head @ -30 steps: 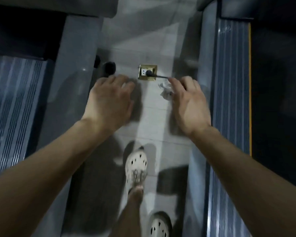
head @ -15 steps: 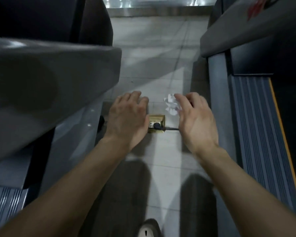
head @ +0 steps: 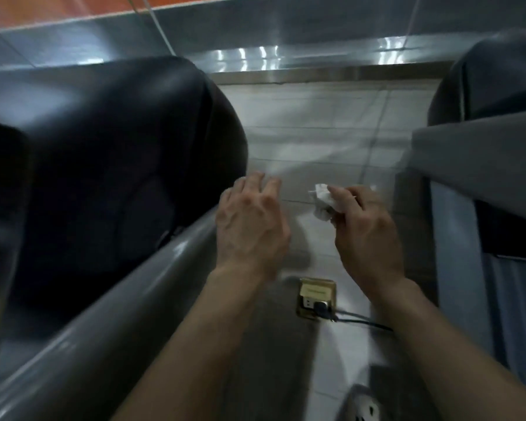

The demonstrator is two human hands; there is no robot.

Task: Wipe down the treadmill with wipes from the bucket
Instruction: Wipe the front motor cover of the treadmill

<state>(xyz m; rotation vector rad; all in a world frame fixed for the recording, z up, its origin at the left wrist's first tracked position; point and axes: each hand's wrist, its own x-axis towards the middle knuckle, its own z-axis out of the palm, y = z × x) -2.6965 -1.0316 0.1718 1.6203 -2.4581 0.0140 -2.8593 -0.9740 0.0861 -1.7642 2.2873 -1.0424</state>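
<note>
Two bare forearms reach forward and down over a pale tiled floor (head: 316,123), in the aisle between two exercise machines. The left hand (head: 251,229) hovers palm down, back of the hand to the camera, fingers loosely curled and slightly apart, holding nothing. It sits just beside the grey rounded side rail (head: 110,314) of the treadmill on the left, whose glossy black motor hood (head: 119,147) fills the left of the view; whether the hand touches the rail cannot be told. The right hand (head: 366,235) is raised to the same height, thumb and fingers pinched around a crumpled white wipe (head: 322,202) that sticks out past the thumb. Below the hands, a brass floor socket (head: 316,294) has a black plug with a cord (head: 362,322) running right. A second machine's grey edge (head: 468,153) lines the right side.
</note>
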